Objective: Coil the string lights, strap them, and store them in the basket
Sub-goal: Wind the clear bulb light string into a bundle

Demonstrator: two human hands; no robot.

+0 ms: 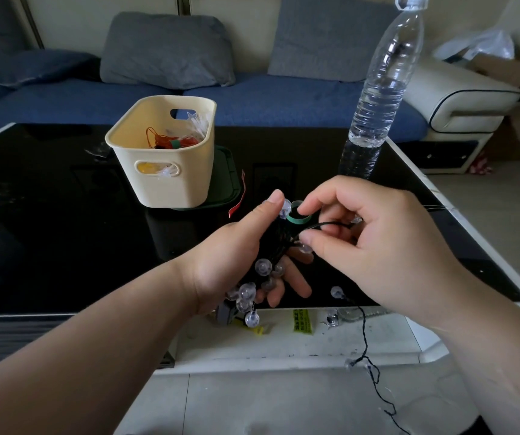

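Left hand (pixel 236 255): grips the bunched string lights (pixel 265 268) above the black surface (pixel 48 215).
Right hand (pixel 378 240): pinches their wire beside a green strap (pixel 298 218).
String lights: clear round bulbs, black wire, tail dangling floorward.
Behind: cream basket (pixel 170 183), water bottle (pixel 378 98).

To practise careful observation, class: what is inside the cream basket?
An orange wire bundle with a green band, plus clear star lights. The basket wall hides whatever lies deeper.

Home living room: blue sofa (pixel 252 102) with grey cushions (pixel 167 50), glossy black low desk (pixel 48 215) in front, tiled floor (pixel 487 208), cardboard box (pixel 500 70).
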